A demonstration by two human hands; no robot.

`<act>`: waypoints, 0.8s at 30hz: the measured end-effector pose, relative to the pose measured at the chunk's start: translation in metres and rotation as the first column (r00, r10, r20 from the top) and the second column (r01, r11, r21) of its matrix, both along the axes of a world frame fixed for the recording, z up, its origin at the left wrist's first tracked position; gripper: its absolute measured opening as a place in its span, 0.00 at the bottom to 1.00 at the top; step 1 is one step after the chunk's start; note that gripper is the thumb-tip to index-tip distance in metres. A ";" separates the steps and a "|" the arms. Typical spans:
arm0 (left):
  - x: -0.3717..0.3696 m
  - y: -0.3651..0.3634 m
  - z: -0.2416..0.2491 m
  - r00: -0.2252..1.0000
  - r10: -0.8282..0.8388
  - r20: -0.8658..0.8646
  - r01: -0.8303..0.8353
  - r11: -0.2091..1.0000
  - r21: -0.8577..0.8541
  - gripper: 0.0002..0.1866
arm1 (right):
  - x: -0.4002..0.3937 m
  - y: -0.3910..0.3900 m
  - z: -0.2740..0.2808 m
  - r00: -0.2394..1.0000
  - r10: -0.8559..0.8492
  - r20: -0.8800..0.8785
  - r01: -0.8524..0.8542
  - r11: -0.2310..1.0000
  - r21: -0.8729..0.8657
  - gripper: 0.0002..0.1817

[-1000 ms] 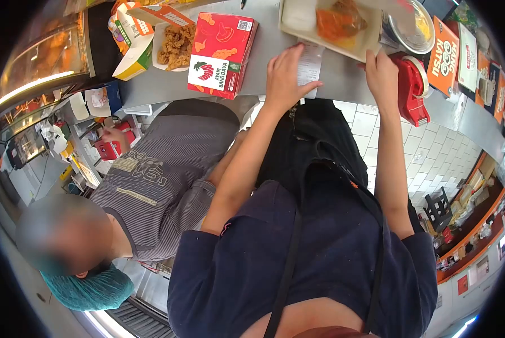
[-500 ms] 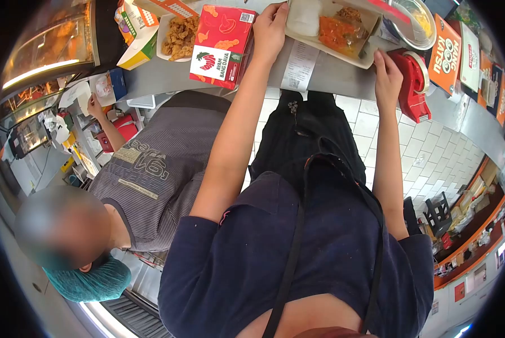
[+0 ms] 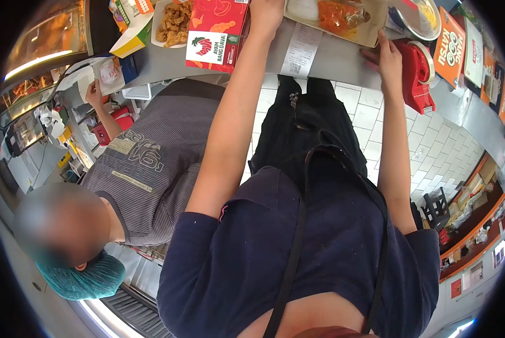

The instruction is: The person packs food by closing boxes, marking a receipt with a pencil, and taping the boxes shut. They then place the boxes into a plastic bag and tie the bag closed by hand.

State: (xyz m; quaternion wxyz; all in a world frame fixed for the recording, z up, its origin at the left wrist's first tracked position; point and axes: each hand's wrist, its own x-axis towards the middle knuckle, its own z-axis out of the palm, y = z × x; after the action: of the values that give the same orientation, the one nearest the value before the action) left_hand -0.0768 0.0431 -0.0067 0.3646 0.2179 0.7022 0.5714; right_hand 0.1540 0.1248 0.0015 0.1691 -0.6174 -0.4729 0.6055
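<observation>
A cardboard food tray (image 3: 371, 35) with orange-red sauced food (image 3: 340, 16) in a clear wrap is at the top edge. My left hand (image 3: 266, 17) is near its left side, fingers cut off by the frame; what it holds cannot be seen. At the tray's lower right corner, my right hand (image 3: 389, 59) has its thumb against the edge and its other fingers apart from the thumb. Left of my left hand stands a red printed box (image 3: 216, 34), beside a carton of fried chicken (image 3: 175, 23). A paper receipt (image 3: 301, 52) hangs over the counter's front edge, below the tray.
A red tape dispenser (image 3: 416, 73) is right of my right hand. Behind it are a round clear-lidded container (image 3: 424, 19) and an orange printed box (image 3: 447, 48). A co-worker in a striped shirt (image 3: 151, 163) stands at the left, one hand (image 3: 94, 96) near papers. The grey counter (image 3: 342, 65) runs across.
The counter and its items sit higher in view. The tray is now partly cut off by the top edge, as is my left hand. More fingers of my right hand show below the tray.
</observation>
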 end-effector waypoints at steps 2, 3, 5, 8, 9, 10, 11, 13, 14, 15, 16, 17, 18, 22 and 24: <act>-0.001 -0.001 -0.002 0.999 0.003 -0.032 -0.002 1.000 0.006 0.17 | -0.001 0.006 0.007 0.995 0.087 0.045 -0.085 0.995 -0.047 0.35; 0.000 -0.003 -0.002 0.998 0.001 -0.065 0.000 1.000 0.009 0.18 | -0.001 0.008 0.005 0.991 0.112 0.077 -0.109 0.993 -0.050 0.35; 0.000 -0.010 0.009 0.980 -0.036 -0.193 0.026 0.998 -0.056 0.17 | 0.005 0.008 0.009 0.984 0.138 0.111 -0.134 0.990 -0.047 0.36; 0.017 -0.016 0.061 0.842 0.118 -0.527 -0.053 0.989 0.137 0.17 | 0.012 0.000 0.042 0.961 0.087 0.264 -0.232 0.775 0.588 0.23; 0.021 -0.013 0.079 0.689 0.331 -0.645 -0.086 0.921 0.380 0.16 | 0.001 -0.006 0.069 0.982 0.033 0.184 -0.154 0.700 0.697 0.20; 0.015 -0.005 0.091 0.691 0.329 -0.644 -0.080 0.920 0.383 0.16 | -0.007 -0.008 0.094 0.995 -0.015 0.103 -0.072 0.617 0.783 0.18; 0.008 0.002 0.105 0.599 0.318 -0.735 0.064 0.896 0.440 0.17 | -0.012 0.005 0.100 0.994 -0.024 0.107 -0.069 0.618 0.783 0.18; -0.003 0.027 0.121 0.481 0.283 -0.829 0.253 0.861 0.441 0.21 | -0.030 0.039 0.100 0.978 0.013 0.206 -0.206 -0.025 0.978 0.18; -0.005 0.032 0.120 0.472 0.300 -0.829 0.261 0.851 0.457 0.21 | -0.032 0.042 0.104 0.981 0.006 0.194 -0.194 -0.046 0.980 0.18; -0.007 0.033 0.115 0.484 -0.043 -0.874 0.331 0.934 0.137 0.20 | -0.034 0.041 0.107 0.898 0.251 0.361 -0.433 0.372 0.821 0.18; -0.007 0.030 0.104 0.468 -0.381 -0.797 0.401 0.896 -0.193 0.20 | -0.036 0.040 0.107 0.764 0.529 0.368 -0.645 0.628 0.436 0.19; -0.007 0.026 0.091 0.430 -0.669 -0.606 0.459 0.740 -0.492 0.20 | -0.037 0.036 0.097 0.703 0.567 0.429 -0.703 0.646 0.299 0.20; -0.005 0.022 0.080 0.377 -0.867 -0.327 0.498 0.487 -0.718 0.21 | -0.036 0.027 0.080 0.634 0.608 0.478 -0.742 0.653 0.155 0.21; 0.011 0.005 -0.010 0.656 -0.122 -0.745 0.191 0.982 0.007 0.33 | -0.018 -0.010 -0.008 0.955 0.109 0.275 -0.294 0.461 0.837 0.27; -0.001 0.009 -0.017 0.777 -0.229 -0.586 0.329 0.942 0.068 0.40 | -0.020 -0.013 0.010 0.976 0.197 0.092 -0.217 0.867 0.449 0.31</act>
State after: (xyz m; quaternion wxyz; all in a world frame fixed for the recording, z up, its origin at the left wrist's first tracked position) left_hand -0.0775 0.0525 -0.0234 0.1991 0.5103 0.6882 0.4757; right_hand 0.1339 0.1117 0.0119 0.2332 -0.5187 -0.6688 0.4788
